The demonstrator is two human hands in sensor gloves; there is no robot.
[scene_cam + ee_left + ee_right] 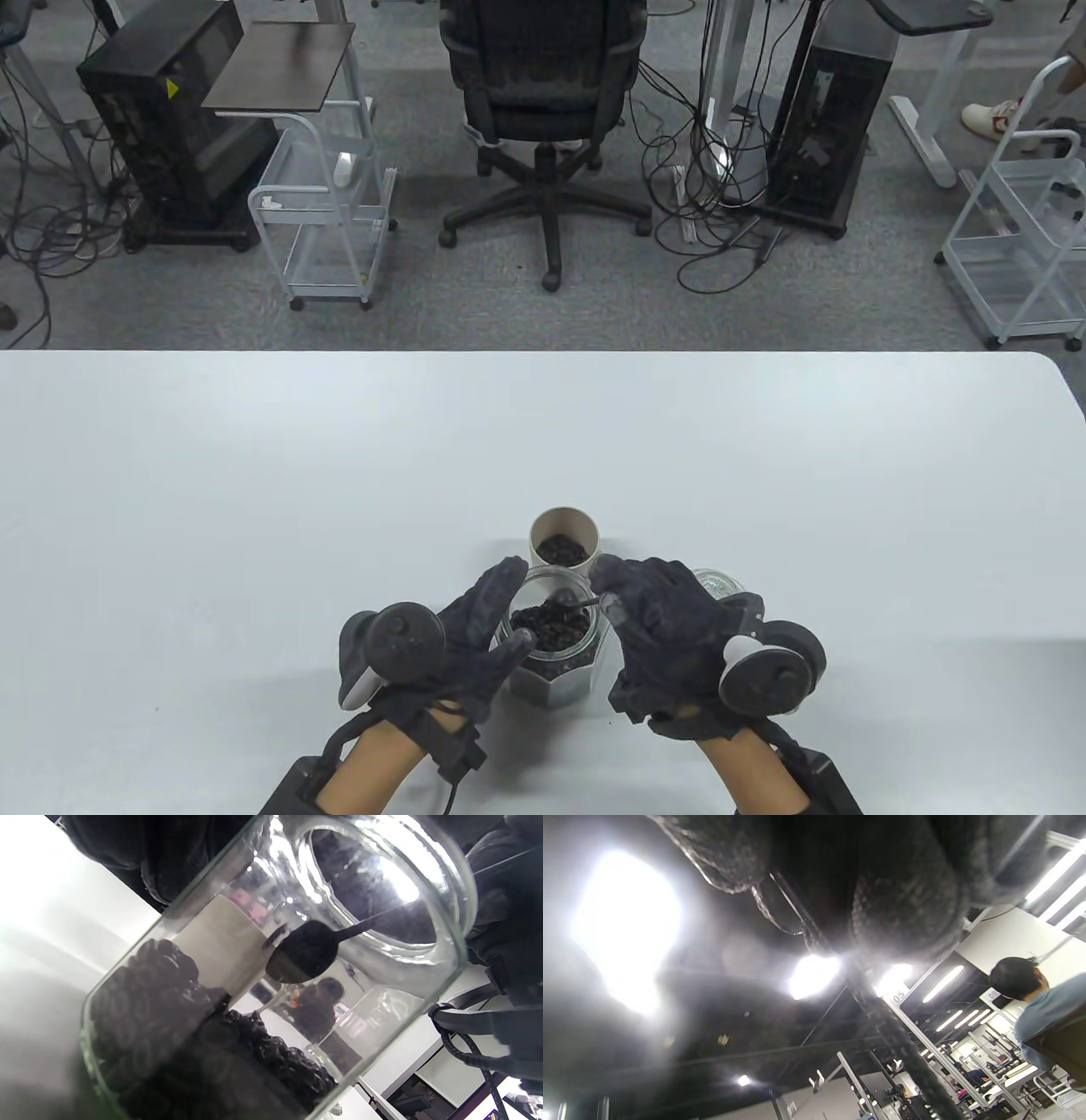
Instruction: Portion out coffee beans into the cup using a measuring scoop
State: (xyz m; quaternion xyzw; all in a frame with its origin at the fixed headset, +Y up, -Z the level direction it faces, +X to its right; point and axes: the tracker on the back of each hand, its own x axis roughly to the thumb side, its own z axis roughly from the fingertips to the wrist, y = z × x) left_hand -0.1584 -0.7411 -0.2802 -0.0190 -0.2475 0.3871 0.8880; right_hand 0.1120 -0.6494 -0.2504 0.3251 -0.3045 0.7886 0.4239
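Note:
A glass jar point(556, 654) part full of dark coffee beans point(550, 630) stands near the table's front edge. My left hand point(484, 624) grips it from the left, fingers and thumb curled round the rim. My right hand point(649, 611) pinches the thin handle of a metal scoop point(567, 604) whose bowl sits inside the jar mouth, just above the beans. In the left wrist view the scoop point(303, 952) hangs in the tilted jar point(271, 984) over the beans point(178, 1035). A beige cup point(564, 541) with some beans in it stands right behind the jar.
A glass lid point(717, 583) lies behind my right hand. The white table point(254, 475) spreads wide to the left, right and back. The right wrist view points at the ceiling lights and a person at the right edge.

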